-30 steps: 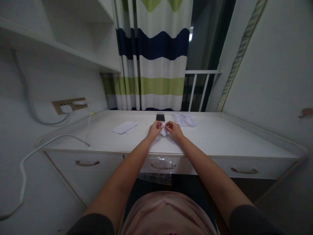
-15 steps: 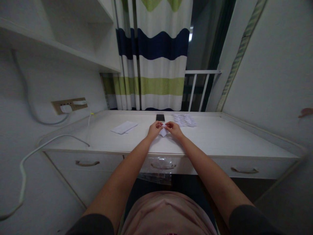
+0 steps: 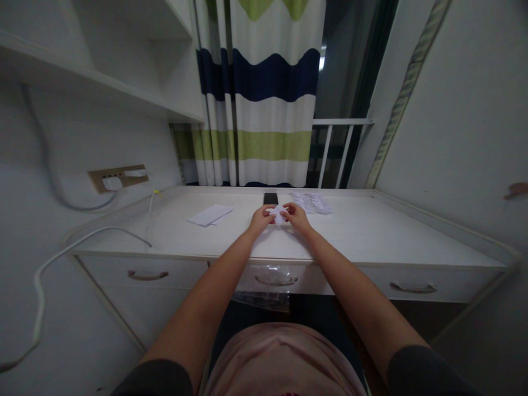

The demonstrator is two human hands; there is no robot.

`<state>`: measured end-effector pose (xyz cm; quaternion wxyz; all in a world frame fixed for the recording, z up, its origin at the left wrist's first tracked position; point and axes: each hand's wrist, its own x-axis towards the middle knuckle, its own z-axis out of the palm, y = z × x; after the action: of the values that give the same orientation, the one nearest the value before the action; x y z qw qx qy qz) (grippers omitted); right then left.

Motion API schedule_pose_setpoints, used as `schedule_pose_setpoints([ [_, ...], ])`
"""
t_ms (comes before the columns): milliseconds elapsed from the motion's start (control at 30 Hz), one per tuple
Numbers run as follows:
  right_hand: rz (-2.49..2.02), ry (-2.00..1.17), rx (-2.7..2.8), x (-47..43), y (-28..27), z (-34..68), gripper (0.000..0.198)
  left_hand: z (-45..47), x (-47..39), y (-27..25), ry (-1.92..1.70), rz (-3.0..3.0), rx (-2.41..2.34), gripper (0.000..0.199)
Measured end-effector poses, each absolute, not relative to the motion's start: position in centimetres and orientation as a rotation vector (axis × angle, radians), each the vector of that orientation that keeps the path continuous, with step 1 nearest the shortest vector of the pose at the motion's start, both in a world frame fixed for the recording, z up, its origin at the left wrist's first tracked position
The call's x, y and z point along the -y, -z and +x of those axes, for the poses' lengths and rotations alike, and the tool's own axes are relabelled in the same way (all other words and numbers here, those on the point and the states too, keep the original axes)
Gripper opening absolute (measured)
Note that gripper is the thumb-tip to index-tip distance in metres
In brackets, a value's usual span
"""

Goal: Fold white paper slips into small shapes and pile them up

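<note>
A small piece of folded white paper is held up between my two hands, just above the desk. My left hand grips its left side with fingers and thumb closed. On the other side my right hand pinches the paper's right edge. Right behind the hands lies a dark phone. Several folded white paper pieces lie in a group behind and to the right of my right hand. To the left rests a flat stack of white paper sheets.
The white desk has drawers with metal handles along its front. Clear plastic hangs over the middle drawer. A pale cable crosses the desk's left end, below a wall socket. A striped curtain hangs behind.
The paper has been turned and raised between my fingers: its lower point hung below the hands before, and now a broader face shows between them. My arms have barely moved.
</note>
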<state>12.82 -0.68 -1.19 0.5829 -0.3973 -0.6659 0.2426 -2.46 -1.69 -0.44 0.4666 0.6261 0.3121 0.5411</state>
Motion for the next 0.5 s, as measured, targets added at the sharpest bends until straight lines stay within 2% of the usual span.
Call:
schedule_pose_setpoints([
  [233,-0.839,-0.712,1.476,1.02,1.01,12.93,0.035,-2.55,1.77,0.07,-1.377,1.448,-0.743,0.033],
  [500,-0.87,-0.689,1.436,0.67,1.11,13.14,0.032,-2.59,2.23,-0.2,-1.369,1.41,-0.702,0.032],
])
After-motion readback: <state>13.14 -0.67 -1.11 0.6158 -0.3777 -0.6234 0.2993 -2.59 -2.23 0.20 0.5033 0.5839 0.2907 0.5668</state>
